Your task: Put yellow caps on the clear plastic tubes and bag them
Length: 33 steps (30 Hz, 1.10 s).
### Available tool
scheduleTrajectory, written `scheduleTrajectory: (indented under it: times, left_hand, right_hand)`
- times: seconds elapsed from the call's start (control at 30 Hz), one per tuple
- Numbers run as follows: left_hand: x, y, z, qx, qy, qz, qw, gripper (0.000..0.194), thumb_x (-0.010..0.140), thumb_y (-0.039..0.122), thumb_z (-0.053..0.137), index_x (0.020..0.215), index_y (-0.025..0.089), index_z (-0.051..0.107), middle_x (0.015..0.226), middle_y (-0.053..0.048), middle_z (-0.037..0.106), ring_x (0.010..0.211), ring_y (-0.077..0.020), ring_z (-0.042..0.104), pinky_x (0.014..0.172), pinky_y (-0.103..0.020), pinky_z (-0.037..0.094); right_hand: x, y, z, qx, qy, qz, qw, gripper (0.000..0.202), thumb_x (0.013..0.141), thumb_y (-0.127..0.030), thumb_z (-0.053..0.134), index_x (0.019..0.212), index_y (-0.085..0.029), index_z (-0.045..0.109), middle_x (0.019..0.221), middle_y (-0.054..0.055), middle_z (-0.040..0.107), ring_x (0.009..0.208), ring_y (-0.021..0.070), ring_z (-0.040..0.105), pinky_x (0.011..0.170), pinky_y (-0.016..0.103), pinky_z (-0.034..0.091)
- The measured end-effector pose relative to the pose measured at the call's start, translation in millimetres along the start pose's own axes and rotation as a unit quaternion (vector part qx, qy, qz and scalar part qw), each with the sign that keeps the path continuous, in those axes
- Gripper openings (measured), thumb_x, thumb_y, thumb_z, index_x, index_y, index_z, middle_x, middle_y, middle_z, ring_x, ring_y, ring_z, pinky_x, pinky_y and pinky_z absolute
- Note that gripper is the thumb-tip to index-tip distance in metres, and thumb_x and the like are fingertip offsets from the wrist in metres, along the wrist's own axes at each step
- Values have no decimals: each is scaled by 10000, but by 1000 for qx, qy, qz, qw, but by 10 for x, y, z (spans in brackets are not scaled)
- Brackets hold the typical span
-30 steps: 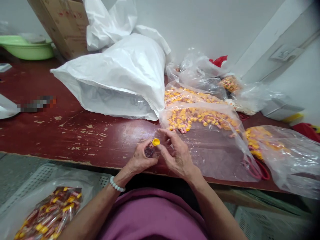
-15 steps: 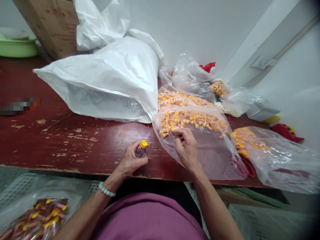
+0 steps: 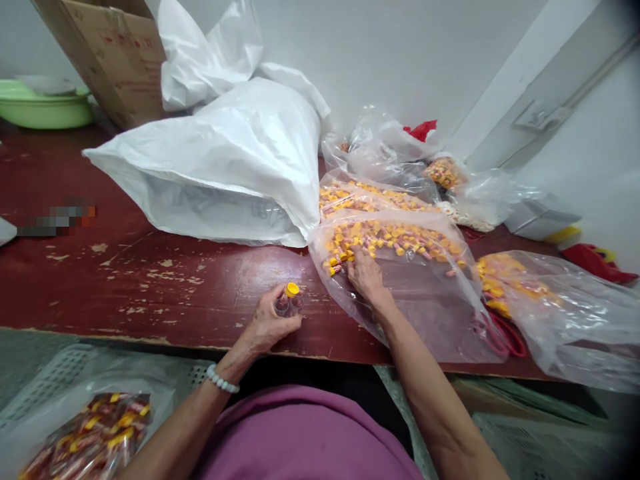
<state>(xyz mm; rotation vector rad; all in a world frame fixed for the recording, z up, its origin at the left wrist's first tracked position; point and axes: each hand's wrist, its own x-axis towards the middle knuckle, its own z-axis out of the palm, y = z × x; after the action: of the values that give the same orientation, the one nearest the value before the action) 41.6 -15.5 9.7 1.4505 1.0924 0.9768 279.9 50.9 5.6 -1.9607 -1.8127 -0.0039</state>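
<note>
My left hand (image 3: 273,321) is closed around a few clear plastic tubes (image 3: 296,303) standing near the table's front edge. One of them has a yellow cap (image 3: 292,289) at its top; the others show open round mouths. To the right, my right hand (image 3: 367,275) reaches into the mouth of a clear plastic bag (image 3: 425,313). Its fingertips are down among many small yellow-capped pieces (image 3: 390,237) with reddish printed bodies. Whether those fingers grip a piece is hidden.
A big white sack (image 3: 225,153) lies open toward me, with clear tubes inside. Another clear bag (image 3: 575,327) with yellow pieces lies right, beside red scissor-like handles (image 3: 505,337). Below left, a crate (image 3: 55,387) holds bagged yellow-capped tubes (image 3: 100,427). A green basin (image 3: 50,110) stands far left.
My right hand has moved forward and slightly left, its fingers going down into the yellow-capped pieces. My left hand keeps its hold on the tubes. The whole view has shifted slightly.
</note>
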Motion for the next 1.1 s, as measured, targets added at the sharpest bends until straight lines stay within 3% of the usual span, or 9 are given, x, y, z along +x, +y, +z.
scheduleTrajectory:
  times: [0.07,0.13,0.2,0.27,0.4,0.7,0.83,1.0,1.1]
  left_hand:
    - [-11,25,15,-1,-2,0,1000,304,571,112,633,870,143,589,767,-8,645,681,-135,607,602,-212,467]
    - [-23,67,50,-7,-10,0,1000,294,570,115,642,858,142,590,763,-9,644,670,-134,607,595,-211,467]
    - [-35,115,96,-23,-19,-4,1000,310,567,120,657,870,141,594,764,-12,645,657,-132,606,584,-209,464]
    - [-50,159,139,-48,-30,-15,998,345,570,133,669,908,141,597,775,-18,653,652,-132,606,581,-211,463]
    - [-94,210,169,-104,-45,-14,993,347,583,161,677,921,146,599,814,-30,659,710,-145,609,631,-230,472]
    - [-124,227,132,-109,-38,-2,993,267,587,155,669,830,149,560,722,19,572,629,-100,515,573,-206,410]
    - [-106,242,124,-96,-49,-5,994,251,595,161,670,817,136,556,739,5,590,651,-105,527,606,-212,418]
    - [-109,199,149,-70,-64,3,995,270,587,135,674,827,134,552,696,33,547,602,-77,485,553,-184,395]
    - [-118,147,138,-91,-42,-44,994,282,610,178,687,857,137,557,731,18,591,573,-73,502,505,-174,406]
  right_hand:
    - [-82,-35,-111,101,43,9,994,285,848,-214,473,1100,-152,591,973,118,641,870,221,595,789,356,462]
    - [-231,-164,-264,254,80,20,964,252,857,-311,507,1045,-167,593,879,64,644,780,179,599,734,328,483]
    - [-416,-377,-432,383,79,12,920,263,855,-366,536,1049,-192,567,815,17,629,716,140,597,680,284,487]
    - [-593,-608,-570,432,51,-20,900,222,852,-346,558,1028,-211,566,794,-6,618,700,118,594,665,260,481]
    - [-812,-869,-657,384,41,-75,919,143,832,-276,588,962,-218,598,831,-2,632,717,117,583,683,266,478]
    - [-855,-797,-617,358,35,-155,920,134,865,-255,549,990,-227,590,1144,57,610,1083,191,552,878,350,454]
    - [-908,-807,-644,356,57,-137,923,239,913,-231,446,1142,-231,514,1041,49,627,979,173,577,846,350,460]
    - [-963,-818,-653,274,-13,-215,937,343,894,-236,451,1234,-199,472,939,54,631,904,192,558,839,376,453]
    - [-806,-633,-624,305,8,-170,937,282,914,-241,417,1180,-217,508,936,38,643,899,174,580,829,343,460]
